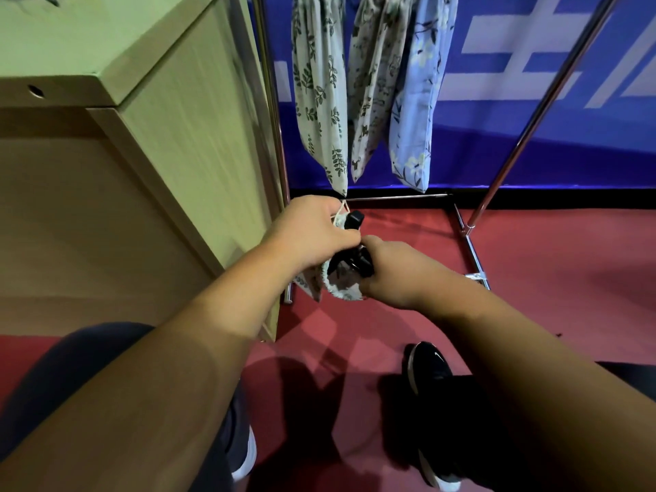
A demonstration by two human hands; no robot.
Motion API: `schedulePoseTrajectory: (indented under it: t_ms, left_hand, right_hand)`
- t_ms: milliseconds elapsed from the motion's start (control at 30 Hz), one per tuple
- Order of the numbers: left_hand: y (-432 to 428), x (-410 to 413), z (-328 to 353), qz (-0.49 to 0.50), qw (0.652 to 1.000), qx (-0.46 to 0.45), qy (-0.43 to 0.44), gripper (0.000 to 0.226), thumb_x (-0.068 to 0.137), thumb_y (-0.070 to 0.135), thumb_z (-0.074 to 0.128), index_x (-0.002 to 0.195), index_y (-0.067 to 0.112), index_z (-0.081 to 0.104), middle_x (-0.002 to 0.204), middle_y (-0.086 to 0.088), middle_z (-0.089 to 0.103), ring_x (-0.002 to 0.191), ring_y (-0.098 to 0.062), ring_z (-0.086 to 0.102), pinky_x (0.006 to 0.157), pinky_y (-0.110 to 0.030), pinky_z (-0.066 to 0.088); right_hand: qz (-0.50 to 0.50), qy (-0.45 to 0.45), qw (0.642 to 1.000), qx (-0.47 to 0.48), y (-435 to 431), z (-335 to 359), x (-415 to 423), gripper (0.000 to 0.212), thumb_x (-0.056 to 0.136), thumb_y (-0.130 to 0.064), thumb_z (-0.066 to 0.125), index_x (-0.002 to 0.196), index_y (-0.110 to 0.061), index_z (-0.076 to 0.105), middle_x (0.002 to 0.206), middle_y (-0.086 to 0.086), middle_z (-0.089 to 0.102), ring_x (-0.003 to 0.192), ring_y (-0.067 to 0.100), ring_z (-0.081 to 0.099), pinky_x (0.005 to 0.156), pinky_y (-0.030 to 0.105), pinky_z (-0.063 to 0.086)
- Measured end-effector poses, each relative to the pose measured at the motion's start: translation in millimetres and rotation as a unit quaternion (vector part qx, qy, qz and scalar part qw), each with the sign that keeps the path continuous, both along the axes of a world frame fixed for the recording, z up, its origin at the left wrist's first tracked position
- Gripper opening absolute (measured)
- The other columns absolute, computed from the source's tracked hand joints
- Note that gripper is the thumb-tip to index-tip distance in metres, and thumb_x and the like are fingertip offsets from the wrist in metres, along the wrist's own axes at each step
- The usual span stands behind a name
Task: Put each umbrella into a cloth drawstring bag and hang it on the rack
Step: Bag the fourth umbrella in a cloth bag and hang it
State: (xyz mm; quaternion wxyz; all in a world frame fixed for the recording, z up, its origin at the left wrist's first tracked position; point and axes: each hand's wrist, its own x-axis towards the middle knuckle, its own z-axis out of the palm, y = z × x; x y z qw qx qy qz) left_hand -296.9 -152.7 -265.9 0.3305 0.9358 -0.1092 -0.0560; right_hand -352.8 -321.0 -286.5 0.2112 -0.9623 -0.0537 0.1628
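Two bare forearms reach from the near edge toward the middle, above a dark shoe point(429, 367) on the red floor point(532, 278). At their far end the left hand point(312, 236) is curled round the patterned drawstring bag point(340, 285), pinching its gathered cloth and pale cord near the top. Just right of it, the right hand point(390, 271) is clenched on the black folds of the umbrella point(349, 264), where the cloth bunches around them; its fingers are hidden. That umbrella sits partly inside the bag between the two hands, with its black handle poking out at the far end beside the cord. Farther off, three filled bags hang side by side from the metal rack point(546, 97): a leaf-print bag point(319, 94) on the left, a dark-print bag point(372, 83) in the middle, a blue floral bag point(419, 94) on the right. A pale wooden cabinet point(177, 118) stands at the left, and a blue banner point(568, 136) lies behind the rack
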Motion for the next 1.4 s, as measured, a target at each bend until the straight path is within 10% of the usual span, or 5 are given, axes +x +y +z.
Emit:
schedulePoseTrajectory:
  t_ms: [233,567,1000,1200,1400]
  left_hand:
    - [16.9,16.3,12.0,0.102,0.994,-0.019,-0.038,0.022,0.070,0.025,0.075,0.077,0.011,0.059,0.067,-0.006,0.061,0.061,-0.028,0.059,0.056,-0.039,0.050]
    - [26.4,21.2,-5.0,0.086,0.987,0.124,-0.057,0.042,0.082,0.008,0.066,0.095,0.047,0.071,0.093,0.007,0.070,0.076,-0.023,0.067,0.068,-0.039,0.062]
    - [14.8,13.9,-19.3,0.107,0.990,0.084,-0.037,0.020,0.098,0.048,0.062,0.087,0.034,0.069,0.079,0.009,0.067,0.079,-0.021,0.067,0.066,-0.033,0.053]
    - [3.0,-0.6,-14.8,-0.091,0.988,0.079,0.096,0.030,0.097,0.052,0.071,0.088,0.024,0.079,0.080,0.002,0.073,0.079,-0.013,0.066,0.072,-0.027,0.050]
    - [13.6,6.6,-9.9,-0.095,0.987,0.032,0.125,0.020,0.094,0.042,0.078,0.087,0.022,0.078,0.069,0.013,0.070,0.064,0.000,0.061,0.063,-0.024,0.046]
  right_hand:
    - [-0.021,0.174,0.984,0.019,-16.9,-1.7,4.1,0.044,0.087,-0.054,0.073,0.097,-0.011,0.074,0.095,0.013,0.079,0.081,0.027,0.076,0.078,0.041,0.061]
    - [-0.085,0.170,0.974,0.119,-7.3,-17.8,-6.5,0.034,0.097,-0.039,0.076,0.110,-0.017,0.054,0.093,0.017,0.074,0.059,0.029,0.077,0.054,0.043,0.064]
    - [-0.063,0.122,0.990,0.025,36.2,-24.4,-7.0,0.006,0.091,-0.015,0.057,0.086,-0.013,0.054,0.069,0.006,0.069,0.051,0.016,0.068,0.042,0.021,0.044]
    - [-0.114,0.117,0.975,0.153,44.6,-32.7,1.1,0.015,0.097,-0.016,0.061,0.111,-0.009,0.066,0.085,0.008,0.067,0.054,0.005,0.069,0.048,0.016,0.048]
    - [-0.217,0.216,0.834,0.458,54.5,-38.6,-3.0,0.021,0.090,0.007,0.066,0.109,0.001,0.073,0.087,0.014,0.073,0.069,0.022,0.069,0.058,0.031,0.055]
